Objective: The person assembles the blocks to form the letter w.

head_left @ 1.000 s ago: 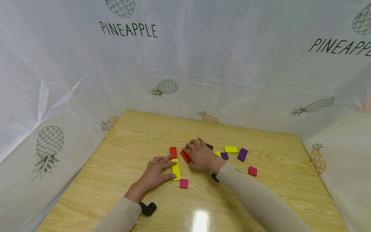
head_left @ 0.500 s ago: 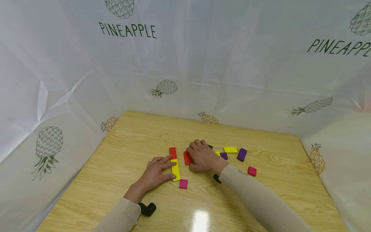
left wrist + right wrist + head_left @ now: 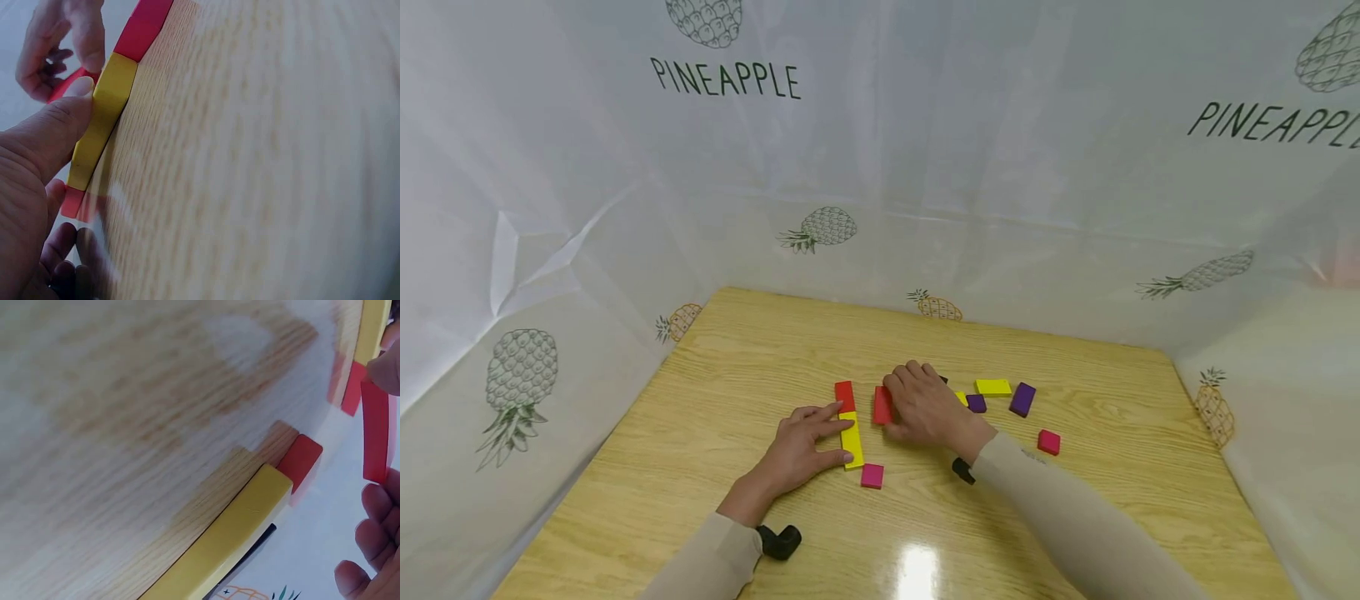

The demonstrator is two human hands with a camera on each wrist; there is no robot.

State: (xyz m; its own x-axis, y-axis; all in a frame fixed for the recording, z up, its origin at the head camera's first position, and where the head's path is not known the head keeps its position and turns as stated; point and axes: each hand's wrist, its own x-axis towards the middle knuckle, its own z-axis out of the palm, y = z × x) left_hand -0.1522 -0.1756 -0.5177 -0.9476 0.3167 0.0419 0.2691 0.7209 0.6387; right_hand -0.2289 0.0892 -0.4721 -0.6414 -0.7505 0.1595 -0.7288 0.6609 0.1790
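Note:
In the head view my left hand (image 3: 805, 446) rests beside a row made of a red block (image 3: 845, 397) and a yellow block (image 3: 852, 442), which lie end to end. Its thumb touches the yellow block near the close end, while the other fingertips touch the row higher up. My right hand (image 3: 925, 408) pinches another red block (image 3: 882, 405) a short gap to the right of that row, roughly parallel to it. The right wrist view shows this held red block (image 3: 376, 431) between thumb and fingers. A pink square block (image 3: 872, 476) lies by the row's near end.
Right of my right hand lie a yellow block (image 3: 993, 387), a small purple block (image 3: 976, 403), a longer purple block (image 3: 1022, 400) and a pink-red block (image 3: 1048, 442). A black block (image 3: 247, 556) and another red block (image 3: 301, 459) adjoin a yellow block (image 3: 219, 534). White sheeting (image 3: 865, 158) surrounds the table.
My right hand has turned the red block from a slant to nearly parallel with the row, with more of its top showing. My left hand has kept its place at the row.

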